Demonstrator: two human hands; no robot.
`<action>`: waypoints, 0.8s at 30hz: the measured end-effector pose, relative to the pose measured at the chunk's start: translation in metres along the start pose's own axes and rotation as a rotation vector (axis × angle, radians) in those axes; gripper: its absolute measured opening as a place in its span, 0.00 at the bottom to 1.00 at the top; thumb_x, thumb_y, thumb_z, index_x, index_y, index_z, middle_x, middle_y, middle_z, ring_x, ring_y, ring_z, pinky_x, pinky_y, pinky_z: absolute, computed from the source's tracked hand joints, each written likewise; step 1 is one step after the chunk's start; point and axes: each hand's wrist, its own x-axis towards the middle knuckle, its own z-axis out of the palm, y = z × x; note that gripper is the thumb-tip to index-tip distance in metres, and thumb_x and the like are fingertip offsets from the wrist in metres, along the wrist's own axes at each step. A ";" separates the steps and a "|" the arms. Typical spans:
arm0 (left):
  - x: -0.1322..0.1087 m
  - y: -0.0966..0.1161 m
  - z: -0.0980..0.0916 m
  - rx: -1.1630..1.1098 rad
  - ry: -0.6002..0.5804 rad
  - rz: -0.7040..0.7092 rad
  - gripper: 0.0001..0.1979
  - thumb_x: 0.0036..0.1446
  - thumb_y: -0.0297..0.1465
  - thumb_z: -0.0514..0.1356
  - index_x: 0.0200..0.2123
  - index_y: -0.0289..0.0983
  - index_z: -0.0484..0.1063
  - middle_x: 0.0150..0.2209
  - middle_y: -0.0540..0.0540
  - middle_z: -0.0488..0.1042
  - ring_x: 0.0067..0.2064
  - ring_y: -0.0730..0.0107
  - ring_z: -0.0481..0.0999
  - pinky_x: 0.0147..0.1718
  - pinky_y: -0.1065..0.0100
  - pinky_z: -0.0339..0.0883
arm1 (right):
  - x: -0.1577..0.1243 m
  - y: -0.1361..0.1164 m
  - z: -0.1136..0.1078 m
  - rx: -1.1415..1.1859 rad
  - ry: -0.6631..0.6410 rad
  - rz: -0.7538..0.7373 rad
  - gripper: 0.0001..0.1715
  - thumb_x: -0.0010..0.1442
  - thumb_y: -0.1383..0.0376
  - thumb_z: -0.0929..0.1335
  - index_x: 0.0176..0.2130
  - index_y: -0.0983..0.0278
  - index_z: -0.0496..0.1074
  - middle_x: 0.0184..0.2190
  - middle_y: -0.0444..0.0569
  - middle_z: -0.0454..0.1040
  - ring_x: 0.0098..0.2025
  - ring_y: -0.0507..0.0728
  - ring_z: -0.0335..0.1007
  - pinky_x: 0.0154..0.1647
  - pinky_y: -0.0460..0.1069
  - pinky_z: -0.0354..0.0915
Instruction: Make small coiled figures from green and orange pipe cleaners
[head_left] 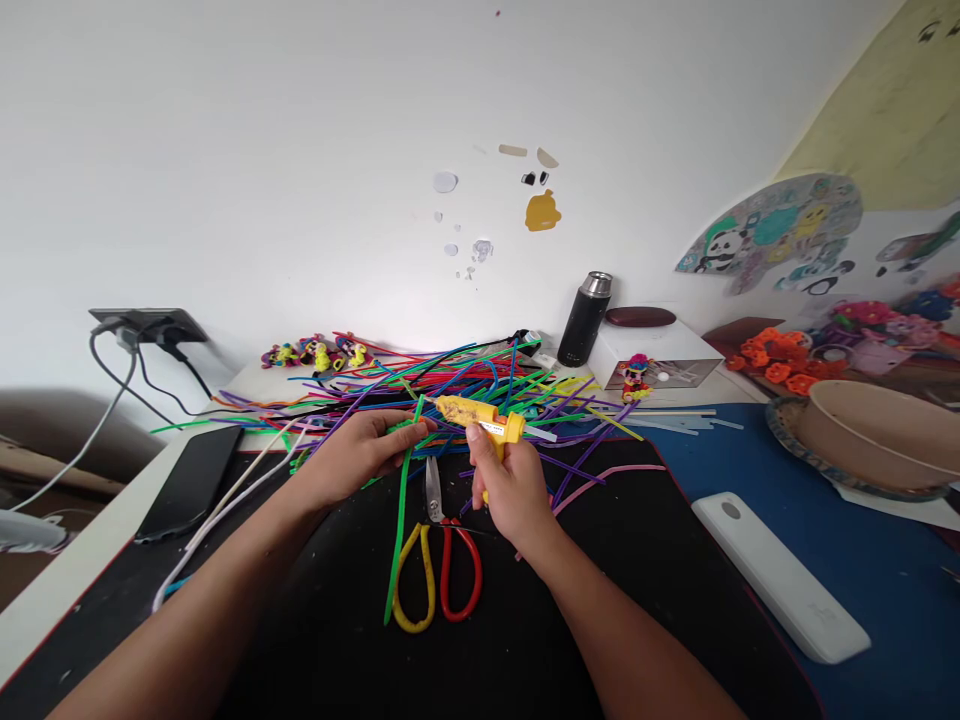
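Observation:
My right hand [511, 482] is wrapped round the handle of a yellow glue gun [469, 411], with a pale glue stick [540, 434] poking out of its back. The gun's nozzle points left, close to the top of a green pipe cleaner [400, 520]. Pinched in the fingers of my left hand [375, 446], that pipe cleaner hangs down over the black mat. I cannot tell whether the nozzle touches it. Between my hands lie scissors [433, 505] with one yellow and one red handle loop, blades pointing away from me.
Many coloured pipe cleaners [450, 375] are heaped along the wall. A black phone [191, 483] lies left, and a white power bank [780, 575] right. Behind stand a black thermos [585, 320] and a white box [679, 350]. Small pipe-cleaner figures [322, 352] sit back left.

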 end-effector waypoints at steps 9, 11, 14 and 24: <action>0.002 -0.004 -0.001 -0.033 0.006 0.007 0.32 0.56 0.61 0.69 0.41 0.36 0.82 0.23 0.56 0.59 0.24 0.73 0.55 0.22 0.70 0.46 | 0.000 0.004 0.001 -0.006 -0.010 -0.003 0.39 0.69 0.32 0.64 0.24 0.58 0.64 0.11 0.39 0.62 0.12 0.52 0.65 0.16 0.45 0.58; 0.002 -0.005 -0.001 -0.041 0.005 0.008 0.31 0.56 0.61 0.69 0.40 0.36 0.81 0.23 0.56 0.58 0.24 0.74 0.54 0.22 0.70 0.46 | -0.001 0.005 0.001 -0.003 -0.017 -0.009 0.39 0.70 0.33 0.64 0.24 0.59 0.64 0.11 0.39 0.62 0.12 0.52 0.65 0.16 0.45 0.58; 0.002 -0.005 -0.001 -0.051 0.003 0.012 0.31 0.56 0.61 0.69 0.39 0.36 0.80 0.23 0.56 0.58 0.24 0.74 0.54 0.22 0.70 0.45 | 0.000 0.008 0.002 -0.006 -0.021 -0.018 0.38 0.71 0.34 0.64 0.24 0.59 0.65 0.11 0.39 0.62 0.13 0.51 0.64 0.17 0.45 0.58; 0.006 -0.010 -0.004 -0.055 -0.012 0.011 0.30 0.59 0.59 0.68 0.42 0.36 0.80 0.22 0.57 0.58 0.23 0.74 0.53 0.22 0.69 0.43 | -0.003 0.007 0.003 -0.045 -0.043 -0.039 0.38 0.72 0.36 0.64 0.22 0.58 0.63 0.10 0.39 0.61 0.12 0.51 0.61 0.17 0.46 0.57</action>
